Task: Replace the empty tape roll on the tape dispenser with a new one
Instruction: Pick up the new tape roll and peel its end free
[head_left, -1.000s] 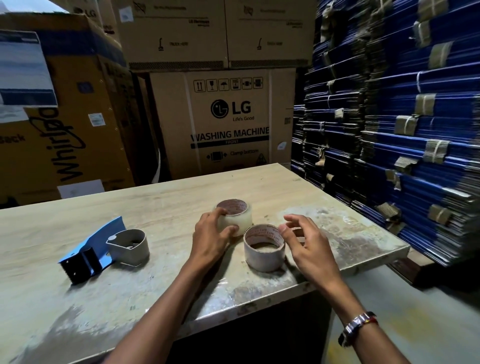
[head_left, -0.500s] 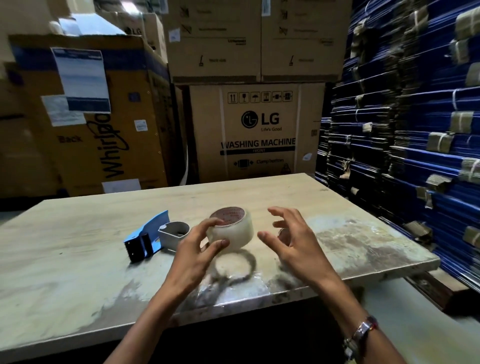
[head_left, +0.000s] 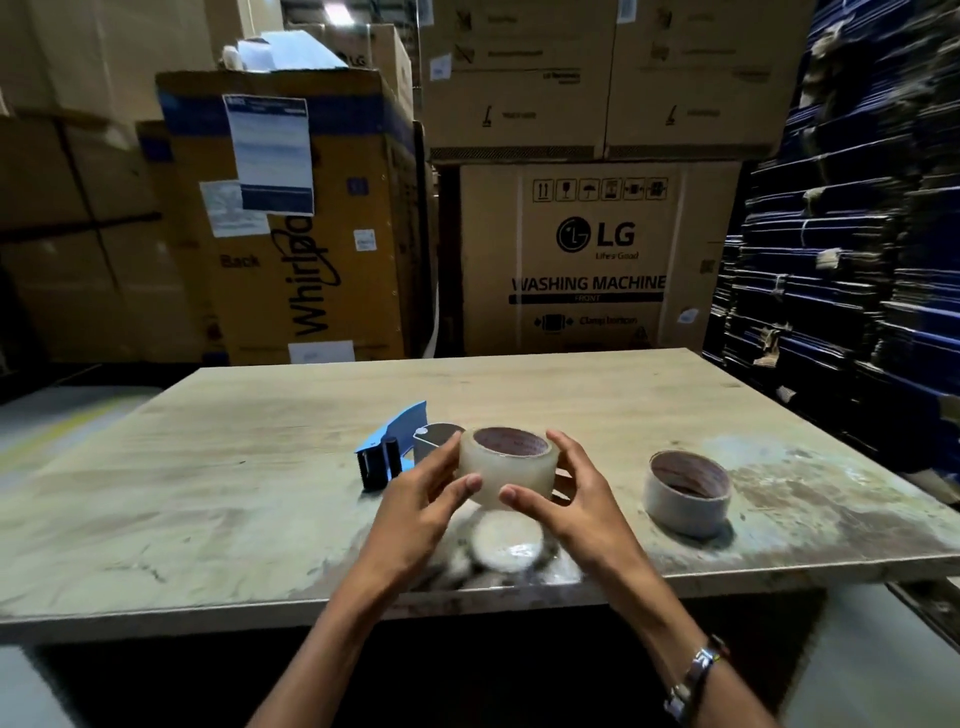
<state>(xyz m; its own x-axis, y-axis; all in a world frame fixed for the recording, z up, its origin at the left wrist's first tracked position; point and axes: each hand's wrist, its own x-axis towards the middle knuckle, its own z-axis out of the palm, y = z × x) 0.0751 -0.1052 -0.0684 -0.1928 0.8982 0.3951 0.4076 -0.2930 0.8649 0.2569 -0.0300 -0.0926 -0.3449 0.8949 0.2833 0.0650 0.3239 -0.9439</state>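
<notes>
Fingers of left hand (head_left: 415, 499) and right hand (head_left: 576, 499) cupped round new tape roll (head_left: 506, 465), held above table (head_left: 208, 499); likely turning it to find tape end. Empty core (head_left: 685, 491) set aside right; dispenser (head_left: 397, 447) just behind, awaiting loading.

Both forearms bare, no sleeves in view. Left hand (head_left: 421, 512) bare, no rings visible. Right hand (head_left: 576, 499) bare too; metal-link wristwatch (head_left: 693, 678) on right wrist, silver tone.
</notes>
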